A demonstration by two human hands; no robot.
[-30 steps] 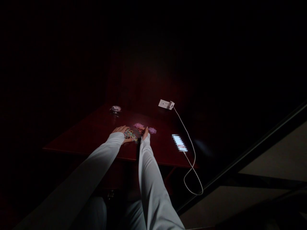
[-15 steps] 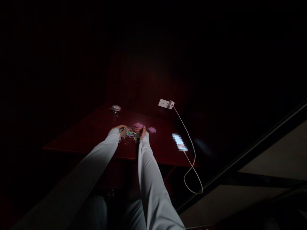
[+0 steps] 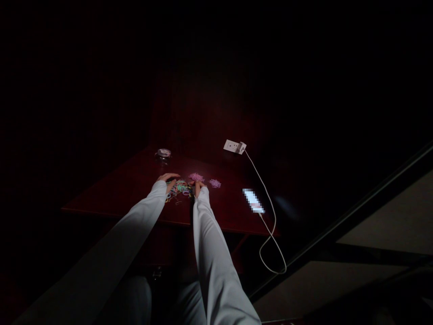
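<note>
A loose pile of mixed coloured bands (image 3: 181,186) lies on the dark red table (image 3: 135,198). My left hand (image 3: 168,179) is at the pile's left side, its fingers stretched and apart over the edge, holding nothing that I can see. On the pile's right, my right hand (image 3: 198,187) has its fingers bent close to the bands; whether they hold anything is too small and dark to tell. Just beyond it sits a pink heap (image 3: 196,177), and a smaller pinkish-purple heap (image 3: 214,183) is farther right.
A round clear container (image 3: 164,154) stands at the back left. On the right a lit phone (image 3: 253,201) is joined by a white cable (image 3: 267,185) to a white socket strip (image 3: 234,146) at the back. The cable loops past the table's right edge.
My left hand has shifted slightly left and its fingers have spread from the bands. My right hand has moved a little left and lower, its fingers now nearer the mixed pile.
</note>
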